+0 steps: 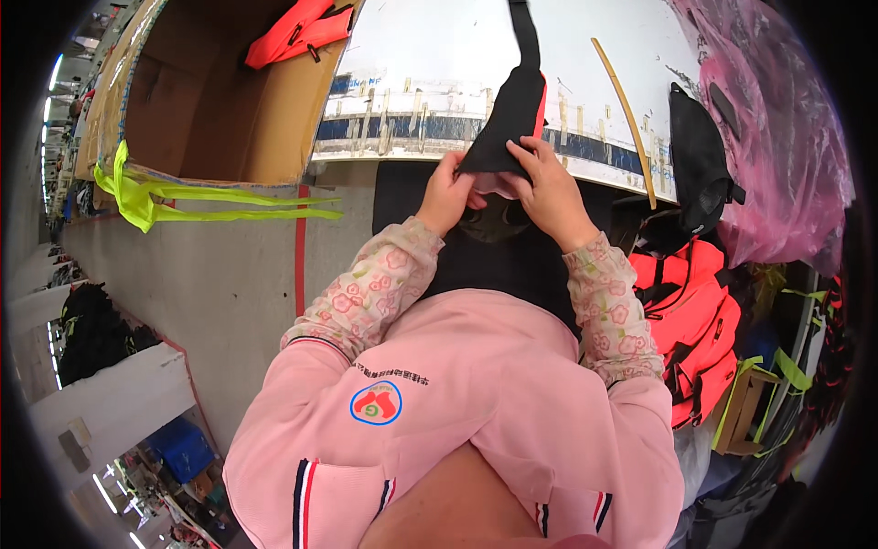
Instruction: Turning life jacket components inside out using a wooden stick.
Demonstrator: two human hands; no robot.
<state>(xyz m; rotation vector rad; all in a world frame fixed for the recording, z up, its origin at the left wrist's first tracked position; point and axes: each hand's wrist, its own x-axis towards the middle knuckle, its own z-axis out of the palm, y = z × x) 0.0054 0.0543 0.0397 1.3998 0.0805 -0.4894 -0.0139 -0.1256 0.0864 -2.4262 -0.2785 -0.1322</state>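
Observation:
A black fabric pouch (506,119) with a coral-red side edge and a black strap (524,37) lies over the near edge of the white table. Both of my hands pinch its near end, where a pale lining shows. My left hand (448,194) is closed on the left corner, its fingertips partly hidden under the cloth. Opposite it, my right hand (554,194) grips the right side, thumb at the lining and fingers on the black face. The strap runs away from me across the table.
Left of the white table (430,55) stands a cardboard box (293,128) holding coral-red fabric pieces (297,32); a neon-yellow strap (137,188) hangs at its edge. To the right are a thin tan strip (626,114), a black pouch (700,156), pink plastic (777,137) and coral-red bags (700,334).

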